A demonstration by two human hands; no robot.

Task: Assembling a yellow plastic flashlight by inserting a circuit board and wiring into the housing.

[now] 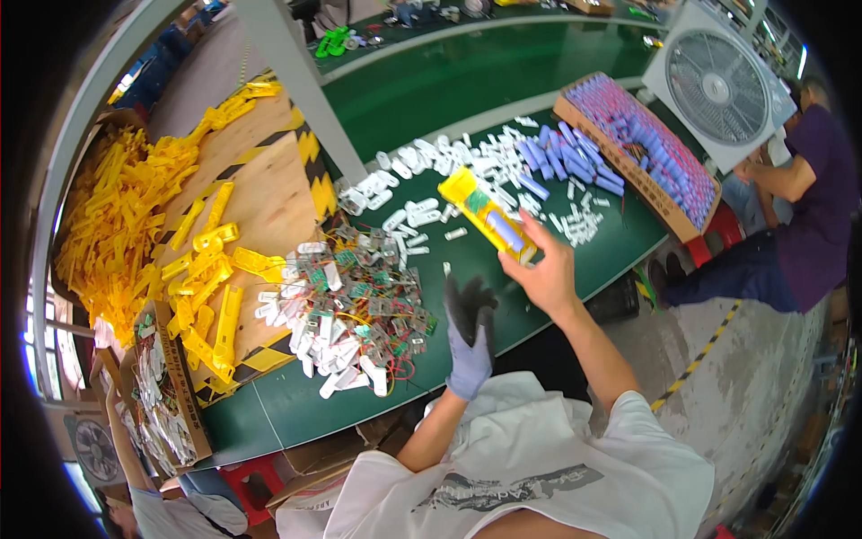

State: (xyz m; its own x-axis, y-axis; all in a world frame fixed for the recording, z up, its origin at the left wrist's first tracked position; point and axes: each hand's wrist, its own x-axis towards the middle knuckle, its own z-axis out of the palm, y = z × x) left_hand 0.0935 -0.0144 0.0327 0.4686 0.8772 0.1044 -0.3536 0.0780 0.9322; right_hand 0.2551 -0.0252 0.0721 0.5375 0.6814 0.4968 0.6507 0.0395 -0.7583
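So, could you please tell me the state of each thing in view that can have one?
Left hand, in a dark-palmed grey glove: open, empty, raised.
Right hand, bare: closed on the long yellow plastic case.
Long yellow plastic case: held tilted above the green table.
White box fan: upright.

The right hand (545,274) hides the yellow casing's (485,214) lower end, and the gloved left hand (469,337) is motion-blurred

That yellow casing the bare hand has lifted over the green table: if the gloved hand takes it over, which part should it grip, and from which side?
Probably the free far end of the yellow casing, approached from the left. The right hand covers its near end, and a bluish cell sits in the open middle. The left hand hangs empty just below.
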